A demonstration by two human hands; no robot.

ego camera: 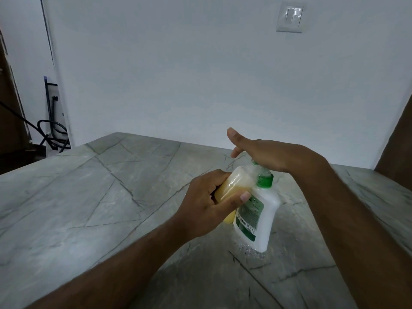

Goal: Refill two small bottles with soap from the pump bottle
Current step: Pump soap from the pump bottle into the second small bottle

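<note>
Glossy white plastic pump bottle (265,217) on veined stone countertop (93,197)

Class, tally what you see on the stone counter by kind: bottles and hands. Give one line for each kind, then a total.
Pump bottles: 1, white with green collar
Small bottles: 1, holding yellow soap
Hands: 2, left hand and right hand
Total: 4

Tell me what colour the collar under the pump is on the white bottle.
Green collar, seen in the head view.
</note>
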